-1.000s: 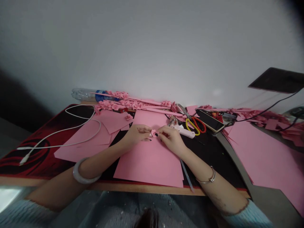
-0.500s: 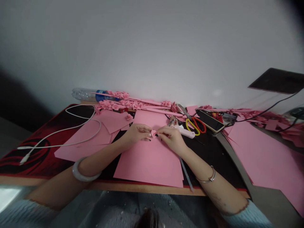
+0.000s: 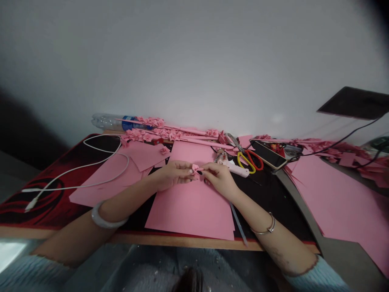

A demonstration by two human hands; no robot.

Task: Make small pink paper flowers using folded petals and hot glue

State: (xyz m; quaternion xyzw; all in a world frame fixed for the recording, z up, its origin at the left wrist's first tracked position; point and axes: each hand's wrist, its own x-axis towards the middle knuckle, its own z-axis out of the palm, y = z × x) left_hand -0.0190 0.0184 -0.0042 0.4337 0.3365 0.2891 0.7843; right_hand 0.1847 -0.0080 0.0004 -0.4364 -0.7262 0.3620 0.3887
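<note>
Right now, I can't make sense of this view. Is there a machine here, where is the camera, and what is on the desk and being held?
There is no machine: these are a person's bare hands. One camera, worn on the head, looks forward and down, so the forearms reach in from the bottom. The left hand and right hand pinch a small folded pink paper between them, above a pink sheet on the desk. To the right of the hands lie scissors, a phone and what looks like a glue gun. Behind, pink paper flowers line the wall, with a bottle on its side at the left. A white cable curls at the left.
</note>
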